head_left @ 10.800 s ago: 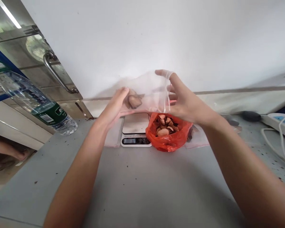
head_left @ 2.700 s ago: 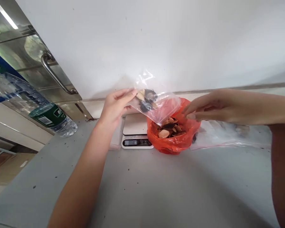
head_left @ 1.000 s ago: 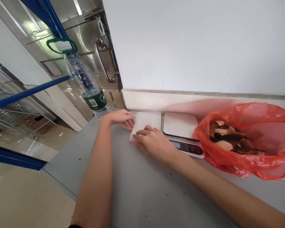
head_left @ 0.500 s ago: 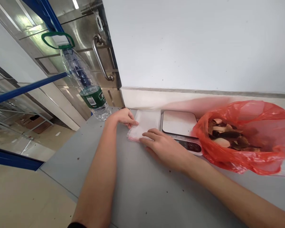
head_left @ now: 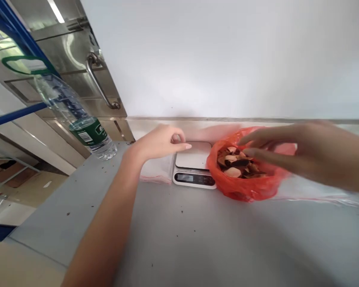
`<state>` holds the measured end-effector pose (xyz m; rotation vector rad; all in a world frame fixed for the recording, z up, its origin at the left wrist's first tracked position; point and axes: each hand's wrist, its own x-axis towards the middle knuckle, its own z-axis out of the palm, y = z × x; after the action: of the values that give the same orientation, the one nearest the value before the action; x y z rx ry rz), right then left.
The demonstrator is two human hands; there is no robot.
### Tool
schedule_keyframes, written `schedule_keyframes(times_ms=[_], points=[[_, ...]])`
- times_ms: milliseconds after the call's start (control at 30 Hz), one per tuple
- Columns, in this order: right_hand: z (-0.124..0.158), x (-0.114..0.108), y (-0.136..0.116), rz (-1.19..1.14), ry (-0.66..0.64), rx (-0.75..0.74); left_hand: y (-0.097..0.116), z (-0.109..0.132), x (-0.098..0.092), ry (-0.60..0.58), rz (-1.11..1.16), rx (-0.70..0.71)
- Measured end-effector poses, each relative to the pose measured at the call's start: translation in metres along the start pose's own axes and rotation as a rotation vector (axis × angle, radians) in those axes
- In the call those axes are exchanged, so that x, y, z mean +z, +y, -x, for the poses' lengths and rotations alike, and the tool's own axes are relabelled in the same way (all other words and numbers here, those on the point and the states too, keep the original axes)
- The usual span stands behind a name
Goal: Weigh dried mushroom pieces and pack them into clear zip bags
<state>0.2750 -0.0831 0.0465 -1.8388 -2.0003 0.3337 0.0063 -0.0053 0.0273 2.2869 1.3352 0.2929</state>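
Note:
My left hand point(head_left: 160, 142) hovers over the left edge of a small white digital scale point(head_left: 194, 158), its fingers curled into a loose pinch. I cannot make out anything in them. Just below it a flat stack of clear zip bags point(head_left: 156, 174) lies on the grey table point(head_left: 197, 239). My right hand point(head_left: 275, 149), smeared by motion, reaches from the right over an open red plastic bag point(head_left: 245, 188). Its fingers are stretched out and slightly apart, with nothing seen in them. The red bag holds brown and pale dried slices point(head_left: 236, 161) and stands right beside the scale.
A clear water bottle with a green label point(head_left: 77, 121) stands at the table's back left. Behind it is a steel door with a handle point(head_left: 100, 83). More clear bags point(head_left: 317, 192) lie right of the red bag. The table's edge point(head_left: 42, 249) drops off at the left.
Both hands have lifted off the stack of clear bags. My right hand has swung right, over the red bag. The view has turned right.

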Motion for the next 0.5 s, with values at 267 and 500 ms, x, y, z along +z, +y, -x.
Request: schedule_keyframes(times_ms=[267,500], points=[[-0.004,-0.035,0.066,0.219,-0.113,0.507,0.063,-0.014,0.059,0.01,0.04,0.455],[-0.006,-0.015,0.098,0.119,-0.245,0.51,0.085,-0.026,0.095,-0.252,0.061,0.403]])
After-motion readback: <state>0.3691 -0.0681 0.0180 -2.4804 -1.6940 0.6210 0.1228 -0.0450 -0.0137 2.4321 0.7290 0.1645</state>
